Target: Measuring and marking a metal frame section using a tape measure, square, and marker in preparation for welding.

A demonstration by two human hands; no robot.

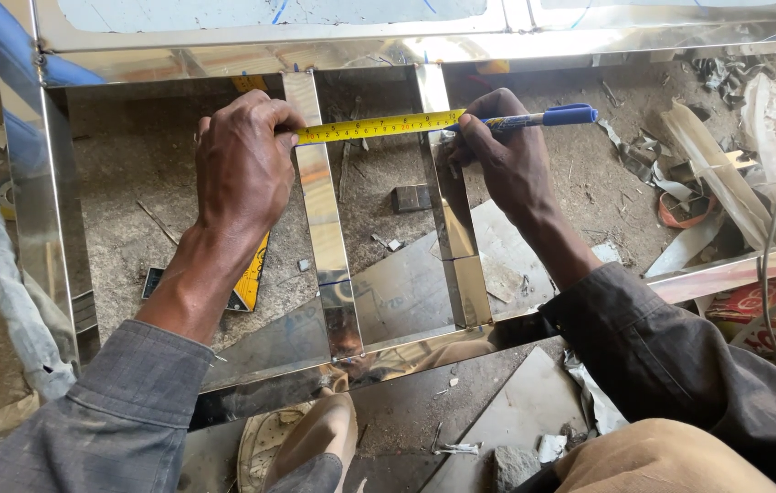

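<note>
A yellow steel measuring tape (379, 127) is stretched level between two upright polished stainless-steel strips (324, 210) of a shiny rectangular metal frame (41, 183). The tape's near end is pinched against the left strip by the left hand (242, 169), whose fingers are curled tight over it. The far end is pressed down at the right strip (452, 201) by the right hand (502, 155), which is also closed around a blue-capped marker pen (543, 117); whether the cap is on the writing end cannot be made out clearly.

A false reading could be taken if the tape were allowed to sag or slide on the slick metal, and a mark could be misplaced by glare from the mirror finish. Fingers could be nicked on the thin sheet edges.

The frame is laid on a dusty concrete floor (132, 173) strewn with metal offcuts (707, 183); a yellow level-like tool (251, 278) is seen beneath the left wrist, a cardboard box (771, 319) at the right.
</note>
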